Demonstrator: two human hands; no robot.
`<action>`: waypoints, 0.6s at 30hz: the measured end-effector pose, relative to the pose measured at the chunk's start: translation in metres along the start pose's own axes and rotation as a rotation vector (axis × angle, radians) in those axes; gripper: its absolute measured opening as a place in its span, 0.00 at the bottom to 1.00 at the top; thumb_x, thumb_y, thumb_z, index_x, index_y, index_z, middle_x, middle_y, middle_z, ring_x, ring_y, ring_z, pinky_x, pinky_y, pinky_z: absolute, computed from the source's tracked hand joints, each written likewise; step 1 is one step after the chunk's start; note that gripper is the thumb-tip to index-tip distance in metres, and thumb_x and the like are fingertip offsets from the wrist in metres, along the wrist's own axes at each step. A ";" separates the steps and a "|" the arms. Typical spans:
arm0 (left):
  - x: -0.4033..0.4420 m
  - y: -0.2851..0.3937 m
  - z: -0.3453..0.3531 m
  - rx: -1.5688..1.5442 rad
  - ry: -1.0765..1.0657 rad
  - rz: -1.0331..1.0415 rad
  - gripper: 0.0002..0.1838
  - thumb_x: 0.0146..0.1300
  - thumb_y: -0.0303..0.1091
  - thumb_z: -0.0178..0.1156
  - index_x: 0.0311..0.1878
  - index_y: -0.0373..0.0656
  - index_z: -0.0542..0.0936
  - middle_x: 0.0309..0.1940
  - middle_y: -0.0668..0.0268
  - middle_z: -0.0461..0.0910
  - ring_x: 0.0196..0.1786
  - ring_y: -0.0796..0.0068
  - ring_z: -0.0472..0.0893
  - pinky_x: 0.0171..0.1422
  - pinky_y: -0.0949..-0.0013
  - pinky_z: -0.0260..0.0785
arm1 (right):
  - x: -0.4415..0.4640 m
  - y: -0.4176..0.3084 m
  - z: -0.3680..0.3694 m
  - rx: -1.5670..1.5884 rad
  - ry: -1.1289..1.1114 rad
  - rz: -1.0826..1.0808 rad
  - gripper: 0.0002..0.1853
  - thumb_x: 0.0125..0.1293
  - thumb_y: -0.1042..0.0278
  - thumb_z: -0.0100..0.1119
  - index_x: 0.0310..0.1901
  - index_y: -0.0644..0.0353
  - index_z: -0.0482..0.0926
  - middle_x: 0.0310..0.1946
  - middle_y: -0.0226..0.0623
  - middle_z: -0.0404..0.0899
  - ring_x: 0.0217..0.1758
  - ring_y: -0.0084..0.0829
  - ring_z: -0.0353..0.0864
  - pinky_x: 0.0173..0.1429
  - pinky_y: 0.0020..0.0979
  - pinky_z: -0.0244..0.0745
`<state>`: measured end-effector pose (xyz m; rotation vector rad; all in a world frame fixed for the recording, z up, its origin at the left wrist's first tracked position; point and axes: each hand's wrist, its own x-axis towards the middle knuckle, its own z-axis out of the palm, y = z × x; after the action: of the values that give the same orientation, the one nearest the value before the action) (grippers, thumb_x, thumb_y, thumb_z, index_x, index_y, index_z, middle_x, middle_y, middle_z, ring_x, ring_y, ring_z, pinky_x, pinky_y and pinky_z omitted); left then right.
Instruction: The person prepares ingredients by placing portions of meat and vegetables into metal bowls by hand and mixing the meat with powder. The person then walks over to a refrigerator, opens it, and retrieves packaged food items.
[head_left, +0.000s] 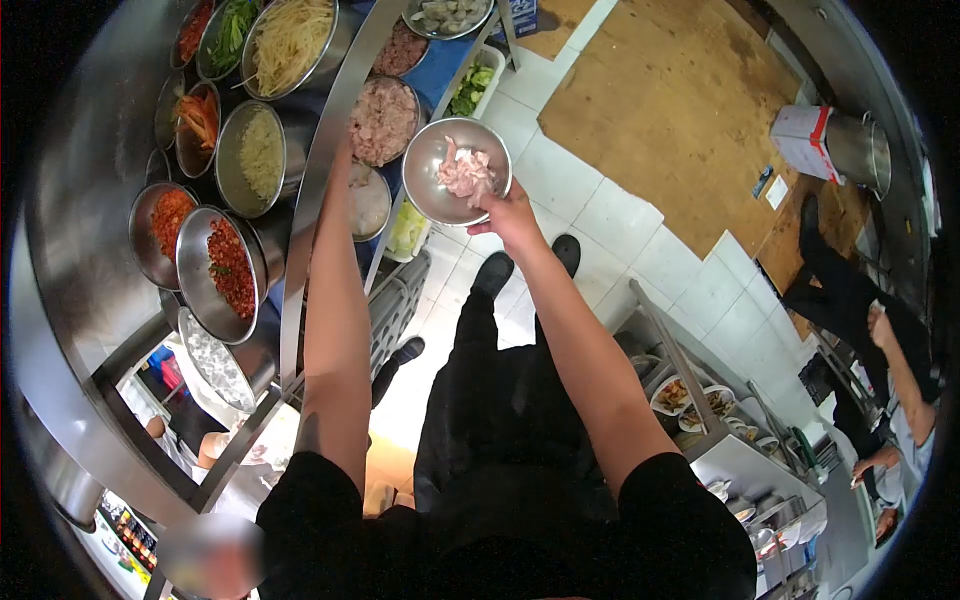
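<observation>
My right hand (510,216) grips the rim of a steel bowl (424,172), thumb over the edge. Pink slices of raw meat (466,172) lie inside it, tilted toward me. My left arm reaches forward beneath the metal shelf rail (345,100); the left hand (338,165) is mostly hidden there, its fingers out of sight. Nearest to it is a bowl of pale raw meat (382,118). Below that one sits a bowl with a whitish content (368,202) that I cannot make out.
On the upper shelf at left stand bowls of noodle-like strips (290,45), minced garlic (262,155) and chopped red chilli (230,270). Green vegetables (470,92) fill a white tub. Used dishes (705,400) crowd a cart at right. Another person (880,330) is at far right.
</observation>
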<state>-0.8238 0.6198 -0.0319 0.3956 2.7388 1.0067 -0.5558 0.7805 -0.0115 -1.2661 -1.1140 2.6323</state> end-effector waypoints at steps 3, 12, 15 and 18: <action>-0.004 -0.007 -0.007 -0.215 0.122 -0.148 0.19 0.65 0.33 0.56 0.58 0.39 0.77 0.56 0.60 0.79 0.57 0.62 0.79 0.62 0.59 0.72 | 0.000 -0.001 0.002 0.018 -0.024 0.019 0.33 0.57 0.79 0.57 0.67 0.61 0.63 0.53 0.45 0.78 0.42 0.38 0.85 0.28 0.35 0.87; -0.039 0.017 -0.009 -0.790 0.080 -0.180 0.14 0.66 0.27 0.55 0.54 0.39 0.79 0.51 0.61 0.81 0.52 0.64 0.81 0.59 0.61 0.74 | 0.004 -0.003 0.001 0.021 -0.070 -0.005 0.28 0.62 0.78 0.57 0.65 0.62 0.64 0.51 0.45 0.79 0.42 0.38 0.86 0.34 0.39 0.88; -0.081 0.090 -0.013 -1.266 -0.125 -0.270 0.15 0.63 0.19 0.55 0.52 0.38 0.79 0.49 0.62 0.82 0.51 0.68 0.82 0.57 0.63 0.75 | 0.010 0.002 0.001 0.080 -0.083 -0.005 0.27 0.62 0.78 0.57 0.64 0.62 0.65 0.52 0.46 0.79 0.43 0.39 0.86 0.35 0.40 0.88; -0.114 0.103 0.015 -0.651 -0.262 0.149 0.17 0.65 0.20 0.56 0.56 0.41 0.79 0.51 0.59 0.83 0.49 0.67 0.83 0.56 0.65 0.76 | 0.007 -0.001 0.000 0.109 -0.057 0.049 0.27 0.63 0.78 0.57 0.64 0.62 0.65 0.53 0.46 0.78 0.44 0.40 0.86 0.35 0.42 0.88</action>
<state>-0.6931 0.6679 0.0347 0.5639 2.0265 1.6613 -0.5609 0.7827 -0.0157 -1.2211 -0.9424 2.7392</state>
